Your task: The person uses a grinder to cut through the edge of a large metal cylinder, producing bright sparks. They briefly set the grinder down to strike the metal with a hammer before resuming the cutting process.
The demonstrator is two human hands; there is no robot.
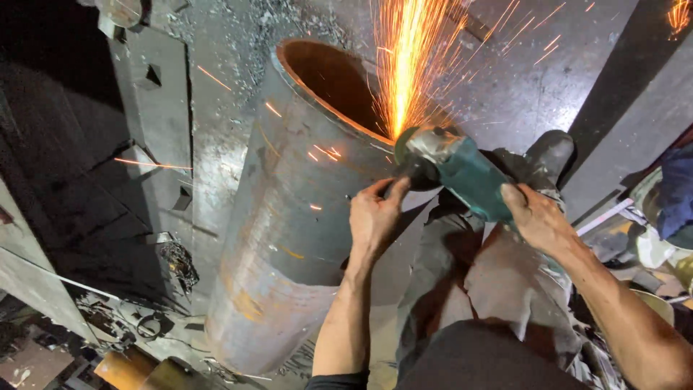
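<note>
Both my hands are on the angle grinder (455, 170), teal body, grey gear head. My left hand (375, 217) is closed round the black side handle at the grinder's head, thumb up against it. My right hand (538, 217) is wrapped round the rear of the teal body, fingers curled over the top.

The disc end sits on the rim of the big steel pipe (289, 231), on the rim's near right side. Sparks (408, 65) fan up and away from the contact point, a few stray ones flying left across the pipe. I can't see the disc itself clearly; guard and glare hide it.

The pipe lies on its side on the dark steel floor plate (505, 94), open end facing away from me, rusty inside, scaled grey outside with orange patches. My leg in grey trousers (498, 282) is just right of the pipe, boot (548, 152) near the open end. Scrap bits and a dark steel block (155, 108) lie to the pipe's left.
</note>
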